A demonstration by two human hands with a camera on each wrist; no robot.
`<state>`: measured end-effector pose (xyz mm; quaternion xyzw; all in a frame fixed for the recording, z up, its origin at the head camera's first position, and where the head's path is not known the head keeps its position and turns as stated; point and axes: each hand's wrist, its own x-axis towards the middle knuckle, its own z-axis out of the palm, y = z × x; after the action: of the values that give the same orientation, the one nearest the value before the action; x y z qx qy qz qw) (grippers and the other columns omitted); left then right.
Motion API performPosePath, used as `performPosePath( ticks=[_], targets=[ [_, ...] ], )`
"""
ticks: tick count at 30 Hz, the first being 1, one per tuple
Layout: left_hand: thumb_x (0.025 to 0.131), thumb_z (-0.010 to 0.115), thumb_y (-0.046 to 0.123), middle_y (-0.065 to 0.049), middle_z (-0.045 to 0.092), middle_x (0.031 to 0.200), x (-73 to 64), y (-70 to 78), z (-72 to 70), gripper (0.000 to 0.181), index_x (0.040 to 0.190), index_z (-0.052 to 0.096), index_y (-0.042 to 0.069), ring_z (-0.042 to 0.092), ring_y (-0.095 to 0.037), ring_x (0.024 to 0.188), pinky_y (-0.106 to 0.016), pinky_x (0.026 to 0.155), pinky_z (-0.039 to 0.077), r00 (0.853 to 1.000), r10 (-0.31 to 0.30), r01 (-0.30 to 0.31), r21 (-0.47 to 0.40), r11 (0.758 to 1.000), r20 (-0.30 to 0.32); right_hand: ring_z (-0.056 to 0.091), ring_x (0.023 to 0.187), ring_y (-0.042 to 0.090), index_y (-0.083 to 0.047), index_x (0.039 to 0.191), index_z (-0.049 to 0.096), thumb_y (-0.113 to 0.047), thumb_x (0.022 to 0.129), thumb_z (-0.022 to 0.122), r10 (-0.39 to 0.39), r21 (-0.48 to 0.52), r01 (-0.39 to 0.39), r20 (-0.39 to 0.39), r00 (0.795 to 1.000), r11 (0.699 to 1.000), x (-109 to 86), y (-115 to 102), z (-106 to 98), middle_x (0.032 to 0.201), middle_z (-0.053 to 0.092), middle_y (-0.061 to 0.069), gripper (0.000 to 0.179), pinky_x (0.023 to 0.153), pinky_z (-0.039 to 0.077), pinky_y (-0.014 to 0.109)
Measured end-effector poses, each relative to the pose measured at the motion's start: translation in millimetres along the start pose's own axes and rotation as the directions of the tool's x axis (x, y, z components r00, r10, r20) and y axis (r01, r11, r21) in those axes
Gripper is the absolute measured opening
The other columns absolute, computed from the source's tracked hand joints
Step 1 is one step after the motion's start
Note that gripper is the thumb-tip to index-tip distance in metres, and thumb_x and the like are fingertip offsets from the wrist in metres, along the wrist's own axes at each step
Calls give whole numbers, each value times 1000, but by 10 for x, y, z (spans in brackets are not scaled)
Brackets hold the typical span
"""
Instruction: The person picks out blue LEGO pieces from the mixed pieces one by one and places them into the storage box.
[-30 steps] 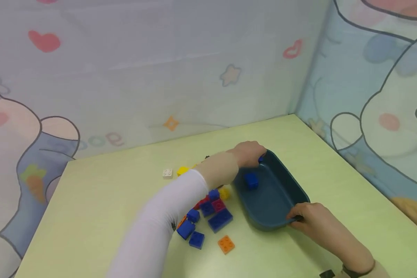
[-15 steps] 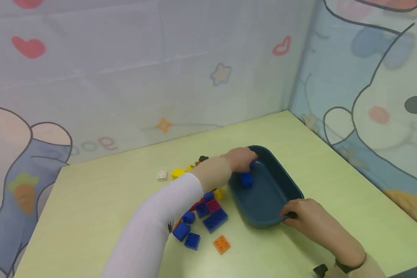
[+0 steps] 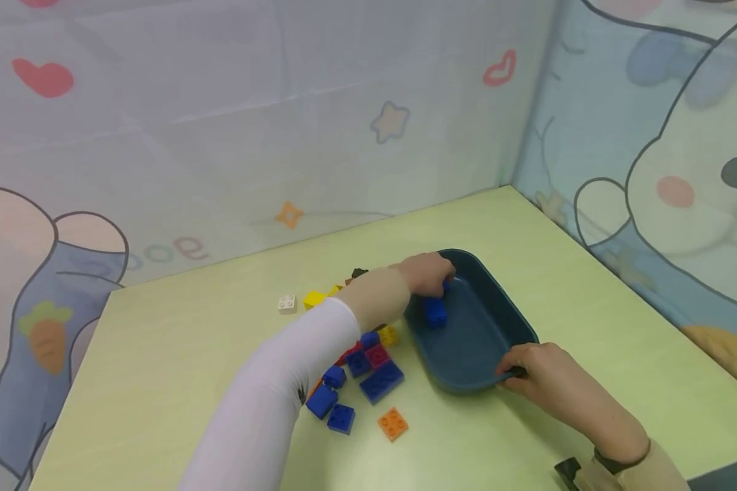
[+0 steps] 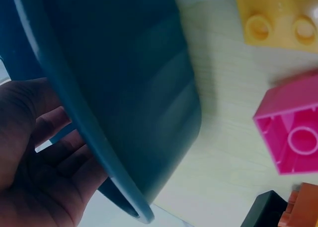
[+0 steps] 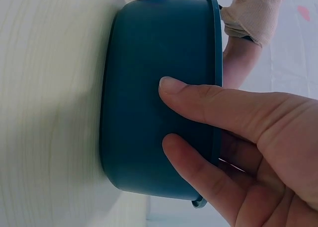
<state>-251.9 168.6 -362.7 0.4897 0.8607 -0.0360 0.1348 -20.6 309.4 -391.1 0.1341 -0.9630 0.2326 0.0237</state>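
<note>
This place is looking like a children's play corner, with a creased pale sheet [image 3: 233, 150] hanging behind a light table [image 3: 172, 341] and another sheet [image 3: 571, 129] closing in the right side, though the views are not showing what building it is. Both sheets are carrying childlike drawings: a red heart [image 3: 44, 78], a star [image 3: 390, 123] and a carrot [image 3: 49, 346] are decorating the back one, while a big cartoon animal [image 3: 682, 157] with a pink cheek is filling much of the side one. Colourful toy bricks [image 3: 381, 382] are lying on the table and in a tub [image 3: 469, 348].
</note>
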Motion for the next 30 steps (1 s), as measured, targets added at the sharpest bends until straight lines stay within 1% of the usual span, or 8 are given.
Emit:
performPosePath(
  ticks=[12, 15, 17, 20, 26, 30],
  targets=[
    [98, 59, 10, -5, 63, 132, -58, -41, -97, 36, 134, 64, 11, 59, -19, 115, -31, 101, 47, 999, -32, 32, -53, 998, 12, 67, 76, 17, -14, 89, 76, -10, 78, 84, 19, 5, -19, 10, 1000, 1000, 26, -17, -35, 86, 69, -6, 14, 66, 53, 27],
    [97, 60, 11, -4, 64, 130, -66, -54, -110, 35, 132, 65, 11, 59, -18, 113, -30, 100, 47, 1000, -25, 26, -57, 998, 9, 66, 76, 17, -14, 89, 75, -10, 79, 84, 30, 12, -30, 25, 999, 999, 10, -19, -30, 86, 69, -6, 14, 66, 53, 27],
    [96, 61, 12, -4, 66, 124, -94, -72, -138, 33, 129, 66, 11, 60, -18, 108, -30, 97, 48, 1000, -18, 18, -51, 999, -6, 66, 76, 17, -14, 90, 75, -10, 79, 84, 28, 10, -29, 29, 999, 1000, 10, -24, -32, 87, 69, -6, 14, 66, 53, 27],
    [95, 64, 14, -3, 66, 120, -153, -97, -206, 31, 126, 67, 10, 60, -18, 104, -30, 94, 48, 1000, -14, 13, -48, 999, -26, 67, 77, 18, -14, 90, 76, -11, 79, 84, 28, 0, -28, 28, 999, 1000, 21, -25, -40, 87, 69, -6, 14, 67, 53, 28],
    [95, 61, 10, -4, 62, 131, -309, -187, -334, 38, 133, 63, 11, 58, -20, 115, -32, 100, 47, 998, -47, 45, -54, 998, -31, 67, 77, 15, -15, 89, 76, -11, 79, 84, 29, 3, -29, 26, 999, 1000, 41, -50, -50, 86, 71, -7, 13, 66, 54, 27],
    [96, 61, 10, -6, 62, 132, -442, -277, -369, 37, 133, 63, 9, 57, -21, 113, -32, 100, 47, 998, -54, 51, -77, 996, -39, 68, 76, 14, -16, 88, 77, -12, 79, 84, 26, 2, -26, 23, 999, 1000, 32, -50, -35, 87, 71, -8, 12, 65, 54, 27]
  ],
)
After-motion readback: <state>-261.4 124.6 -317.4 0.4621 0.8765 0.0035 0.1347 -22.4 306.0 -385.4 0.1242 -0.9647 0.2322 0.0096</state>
